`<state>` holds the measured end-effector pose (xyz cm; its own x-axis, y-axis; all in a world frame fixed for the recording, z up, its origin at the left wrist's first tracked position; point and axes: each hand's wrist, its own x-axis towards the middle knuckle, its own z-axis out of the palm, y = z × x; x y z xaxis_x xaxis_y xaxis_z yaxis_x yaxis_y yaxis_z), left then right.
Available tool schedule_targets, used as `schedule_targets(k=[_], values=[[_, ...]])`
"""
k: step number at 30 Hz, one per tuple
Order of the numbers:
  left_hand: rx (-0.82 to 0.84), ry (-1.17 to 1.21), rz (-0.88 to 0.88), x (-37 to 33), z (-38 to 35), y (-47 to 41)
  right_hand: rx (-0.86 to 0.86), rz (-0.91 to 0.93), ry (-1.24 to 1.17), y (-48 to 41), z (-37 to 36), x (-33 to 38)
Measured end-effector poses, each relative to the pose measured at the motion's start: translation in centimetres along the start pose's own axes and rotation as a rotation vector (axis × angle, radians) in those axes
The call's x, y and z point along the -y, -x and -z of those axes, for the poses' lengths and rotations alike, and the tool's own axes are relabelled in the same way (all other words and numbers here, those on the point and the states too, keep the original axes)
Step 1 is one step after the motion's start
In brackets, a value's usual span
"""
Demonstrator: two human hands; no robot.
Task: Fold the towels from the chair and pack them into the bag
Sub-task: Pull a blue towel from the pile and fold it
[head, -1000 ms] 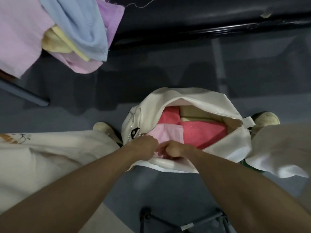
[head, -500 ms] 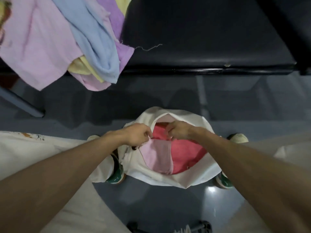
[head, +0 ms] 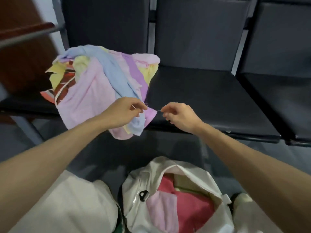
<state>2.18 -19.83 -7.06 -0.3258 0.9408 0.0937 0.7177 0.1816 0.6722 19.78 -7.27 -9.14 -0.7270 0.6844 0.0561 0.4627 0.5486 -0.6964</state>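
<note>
Crumpled pastel towels point(head: 101, 81) are heaped on the black padded chair seat point(head: 202, 98). The edge of the lilac towel point(head: 149, 113) is pinched by the left hand point(head: 124, 113). What seems a loose thread point(head: 155, 110) is nipped by the right hand point(head: 180, 116). A wider, two-corner hold is advised so the cloth is drawn out flat. Folded red, pale pink and beige towels are held in the open white fabric zip bag point(head: 168, 167).

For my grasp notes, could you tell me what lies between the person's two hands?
In the head view, a corner of the lilac cloth towel lies between the left hand and right hand, with a thin loose thread pinched by the latter.
</note>
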Motion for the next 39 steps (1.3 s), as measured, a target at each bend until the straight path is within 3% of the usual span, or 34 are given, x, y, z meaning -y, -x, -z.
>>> schedule_targets(k=[5,9,14,20,25,30,33,39], values=[[-0.246,-0.168,0.005,3.8,3.0,-0.3,-0.015,0.058,-0.026,-4.2,-2.9,3.0],[-0.387,-0.161,0.137,5.7,3.9,-0.2,-0.019,-0.004,-0.074,-7.4,-6.1,4.2],[-0.377,-0.189,0.133,6.1,4.1,-0.6,-0.133,-0.17,-0.106,-10.6,-8.8,4.8],[-0.387,-0.054,0.215,4.9,3.8,-1.5,-0.112,-0.071,0.0,-10.8,-8.4,5.1],[-0.419,0.115,0.239,2.6,2.8,-3.0,-0.181,-0.086,-0.42,-9.5,-3.7,5.0],[-0.383,0.302,0.26,-0.9,-0.1,-5.2,-0.288,-0.092,-0.612,-7.5,3.3,2.4],[-0.312,0.291,0.244,-2.7,-2.7,-6.8,-0.41,-0.143,-0.759,-6.0,7.9,0.4],[-0.161,0.167,0.237,-4.1,-7.1,-9.0,-0.538,-0.293,-0.691,-2.6,11.7,-5.7]])
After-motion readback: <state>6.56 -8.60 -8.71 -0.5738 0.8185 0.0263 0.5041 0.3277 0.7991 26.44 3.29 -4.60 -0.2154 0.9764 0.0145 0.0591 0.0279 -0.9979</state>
